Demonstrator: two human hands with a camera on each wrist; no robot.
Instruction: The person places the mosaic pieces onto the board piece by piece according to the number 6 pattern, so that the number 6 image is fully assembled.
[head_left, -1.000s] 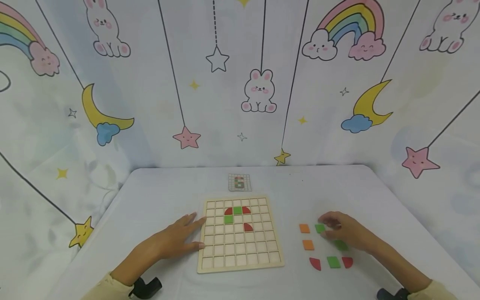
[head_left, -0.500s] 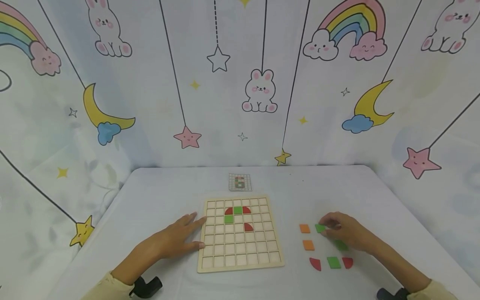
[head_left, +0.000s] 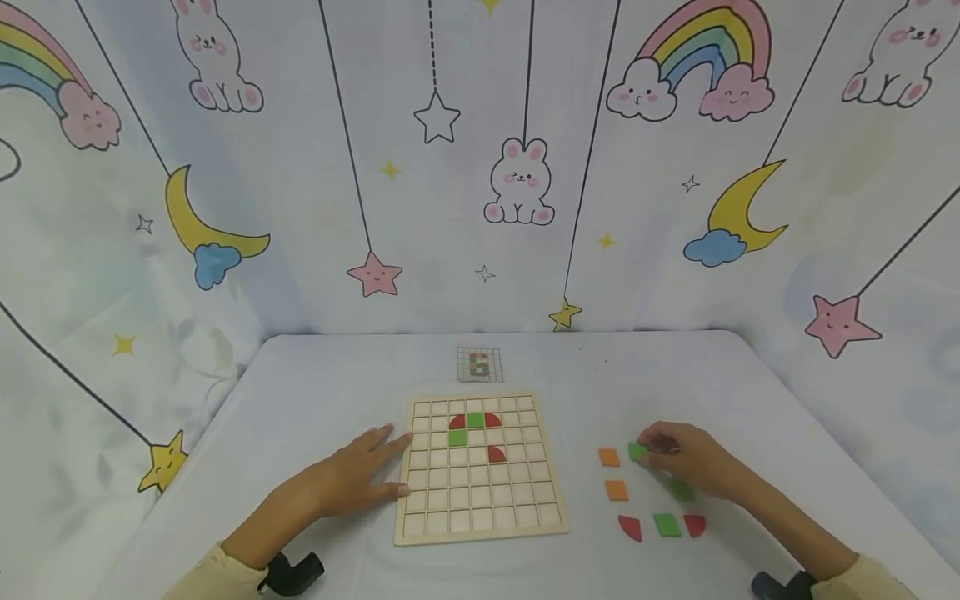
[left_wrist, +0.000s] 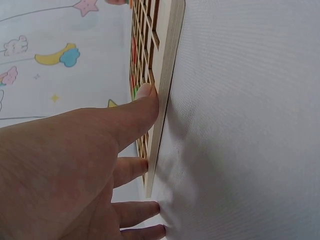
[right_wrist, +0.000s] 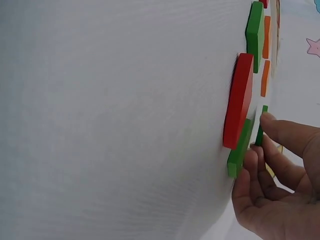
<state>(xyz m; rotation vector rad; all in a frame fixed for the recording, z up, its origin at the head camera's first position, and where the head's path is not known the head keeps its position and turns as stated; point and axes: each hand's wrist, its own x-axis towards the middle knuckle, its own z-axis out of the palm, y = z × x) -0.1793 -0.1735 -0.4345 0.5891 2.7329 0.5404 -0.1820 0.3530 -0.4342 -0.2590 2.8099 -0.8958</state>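
A green square tile (head_left: 636,452) is pinched between the thumb and fingers of the right hand (head_left: 690,458), at the right of the gridded board (head_left: 480,499) and well apart from it; whether the tile is fully lifted off the counter (head_left: 322,383) cannot be told. Just beside it two orange tiles (head_left: 617,490) are seen, with further green squares (head_left: 667,525) and red quarter-round tiles (head_left: 630,528) set nearer the wearer. The board's left edge is touched by the left hand (head_left: 348,475), its fingers spread and nothing gripped; the thumb is laid against the rim. Five pieces are seated in the grid, three green or red ones in one row; beyond the board a small patterned card (head_left: 479,364) is laid flat.

The tile is judged light, stiff and hardly fragile, its flat face probably smooth enough to slide under a fingertip; it is best taken by two opposite edges, as its thinness leaves little to grip; the corners are best left free for squaring to a cell. The board looks rigid and somewhat heavier; light pressure at the rim should suffice to steady it.
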